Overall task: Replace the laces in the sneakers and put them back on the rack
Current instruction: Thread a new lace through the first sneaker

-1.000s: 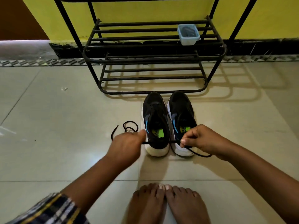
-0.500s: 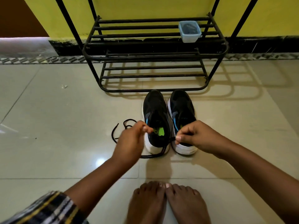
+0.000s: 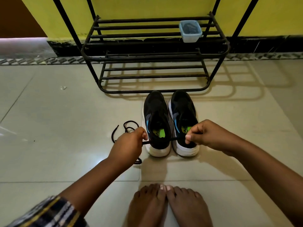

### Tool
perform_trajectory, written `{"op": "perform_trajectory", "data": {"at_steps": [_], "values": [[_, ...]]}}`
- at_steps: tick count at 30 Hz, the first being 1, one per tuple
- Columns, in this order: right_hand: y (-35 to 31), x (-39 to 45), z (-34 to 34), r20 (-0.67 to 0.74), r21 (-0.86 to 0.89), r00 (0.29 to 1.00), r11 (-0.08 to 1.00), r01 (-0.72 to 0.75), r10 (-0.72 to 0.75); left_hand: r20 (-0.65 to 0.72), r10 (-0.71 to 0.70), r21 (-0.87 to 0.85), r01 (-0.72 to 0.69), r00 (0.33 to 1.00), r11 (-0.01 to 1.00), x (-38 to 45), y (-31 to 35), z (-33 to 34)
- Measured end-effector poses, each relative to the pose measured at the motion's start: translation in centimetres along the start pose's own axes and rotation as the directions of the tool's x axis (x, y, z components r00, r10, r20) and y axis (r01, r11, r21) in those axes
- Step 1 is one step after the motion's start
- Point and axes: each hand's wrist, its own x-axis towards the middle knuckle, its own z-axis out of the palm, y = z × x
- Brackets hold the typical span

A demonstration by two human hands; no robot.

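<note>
- Premises: a home interior, apparently an entry or hallway area.
- Floor: large glossy pale tiles, patterned border strip along the wall.
- Wall: painted yellow, black skirting at its base.
- Metal shoe rack against the wall; sneakers on the floor before it.
- Occupant's bare feet.

Dim, warm indoor light falls from behind the viewer, throwing the rack's barred shadow rightward across the glossy floor tiles. A soft glare spot shines near the left forearm. Wide-angle distortion bends the edges; corners darken.
</note>
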Motion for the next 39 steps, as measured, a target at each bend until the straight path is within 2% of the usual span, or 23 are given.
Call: {"op": "perform_trajectory", "data": {"at_steps": [3,5,8,10,12,14,16,18,20,22,25,28,33,34,36,39], "values": [[0.2,0.4,0.8,0.004,-0.054,1.0,0.999,0.0,0.0,-0.005,-0.019,0.203,0.02,1.0,0.979,0.0,0.4,-0.1],[-0.1,0.6,1.3,-0.053,-0.002,0.998,0.999,0.046,-0.046,-0.079,-0.018,0.291,0.04,0.997,0.956,0.2,0.8,-1.0],[-0.9,0.9,0.9,-0.257,0.17,0.962,0.976,0.135,-0.088,-0.267,-0.124,0.279,0.199,0.956,0.939,1.7,-0.4,-3.6],[-0.6,1.1,0.4,-0.324,0.184,0.943,0.973,0.142,-0.076,-0.322,-0.201,0.27,0.293,0.925,0.917,2.2,-1.5,-5.0],[0.2,1.2,0.0,-0.3,0.105,0.953,0.991,0.085,-0.05,-0.322,-0.211,0.332,0.318,0.923,0.888,2.2,-1.6,-5.3],[1.1,1.3,0.5,-0.226,-0.076,0.974,0.997,-0.014,-0.004,-0.32,-0.146,0.382,0.269,0.936,0.884,1.7,-0.7,-4.9],[1.7,1.5,1.4,-0.163,-0.322,0.987,0.945,-0.054,0.001,-0.23,-0.005,0.418,0.104,0.973,0.902,1.5,1.1,-3.5],[1.8,1.5,2.1,-0.12,-0.501,0.993,0.864,-0.047,-0.015,-0.028,0.095,0.386,-0.077,0.995,0.919,1.2,3.1,-1.3],[1.6,1.5,2.5,-0.099,-0.578,0.995,0.815,-0.037,-0.025,0.141,0.129,0.382,-0.174,0.982,0.907,0.9,4.4,0.7],[1.6,1.3,2.5,-0.092,-0.597,0.995,0.802,-0.027,-0.035,0.193,0.109,0.386,-0.178,0.975,0.905,0.9,4.4,1.5],[1.8,0.4,2.3,-0.049,-0.549,0.999,0.836,-0.01,-0.02,0.208,0.111,0.396,-0.187,0.972,0.899,0.6,4.0,1.3],[2.0,-0.7,2.5,0.049,-0.516,0.999,0.856,0.031,-0.007,0.297,0.103,0.368,-0.213,0.949,0.905,-0.6,3.9,0.8],[2.3,-2.1,3.6,0.192,-0.417,0.981,0.906,0.075,0.007,0.505,0.112,0.31,-0.3,0.856,0.902,-1.8,4.1,0.4],[2.4,-2.1,3.6,0.219,-0.398,0.976,0.914,0.079,0.011,0.51,0.121,0.297,-0.307,0.852,0.904,-1.6,4.4,0.2],[2.3,-1.9,3.1,0.258,-0.322,0.966,0.944,0.075,0.011,0.435,0.147,0.229,-0.266,0.889,0.936,-0.6,4.7,-0.4],[2.1,-0.9,1.5,0.185,-0.091,0.983,0.996,0.024,-0.007,0.29,0.154,0.039,-0.172,0.945,0.984,1.7,4.6,-0.9]]}}
